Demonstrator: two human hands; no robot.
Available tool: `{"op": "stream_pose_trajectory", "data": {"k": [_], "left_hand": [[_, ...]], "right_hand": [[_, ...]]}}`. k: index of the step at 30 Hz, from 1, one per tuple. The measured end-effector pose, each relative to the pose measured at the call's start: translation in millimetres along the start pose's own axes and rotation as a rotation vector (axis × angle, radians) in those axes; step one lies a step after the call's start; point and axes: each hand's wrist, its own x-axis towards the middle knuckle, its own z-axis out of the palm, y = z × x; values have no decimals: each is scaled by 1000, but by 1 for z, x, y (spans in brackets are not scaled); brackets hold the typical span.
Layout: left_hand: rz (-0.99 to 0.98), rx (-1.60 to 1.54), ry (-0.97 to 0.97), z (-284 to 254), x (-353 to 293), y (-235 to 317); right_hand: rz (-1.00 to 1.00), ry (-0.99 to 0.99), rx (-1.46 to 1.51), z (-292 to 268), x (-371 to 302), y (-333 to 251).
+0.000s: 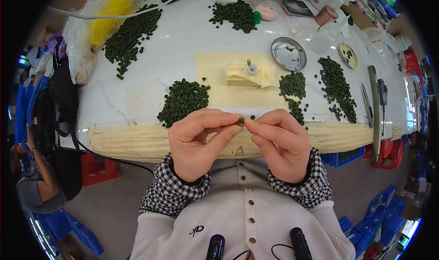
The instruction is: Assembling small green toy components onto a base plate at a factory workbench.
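Over the front edge of the table, my left hand point(199, 139) pinches a small dark green piece point(240, 121) between thumb and forefinger. My right hand point(284, 143) has its fingers curled in, and the fingertips meet the piece from the right; whether they grip something of their own is too small to see. Just behind my left hand lies a pile of small round dark green parts point(185, 100). A smaller heap of similar parts point(292, 85) sits behind my right hand. Between the heaps stands a tape-covered block point(242, 73) with a short peg and a small white ring on top.
More dark green piles lie at the back left point(132, 36), back middle point(235, 15) and right point(338, 86). A round metal lid point(289, 54) is near the right heap. Tweezers point(366, 100) and a long flat bar point(374, 113) lie at the right edge.
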Motion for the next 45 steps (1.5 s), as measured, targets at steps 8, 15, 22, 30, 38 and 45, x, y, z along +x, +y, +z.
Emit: {"op": "stream_pose_trajectory", "data": {"k": [8,15,22,30,38,45], "left_hand": [[-35,-46,-6,-3,0,-2],[-37,-38,8,-2,1,-1],[-42,-18,-12,-5,2,-5],[-126,-94,5,-5,1,-7],[-122,-127,13,-5,1,-6],[-135,-145,9,-5,1,-5]], "right_hand": [[11,-15,-5,0,1,0],[23,-22,-7,1,3,-1],[-19,-58,-51,0,5,5],[-42,-79,-79,-1,7,8],[20,-64,-16,1,8,5],[21,-60,-18,0,7,5]]}}
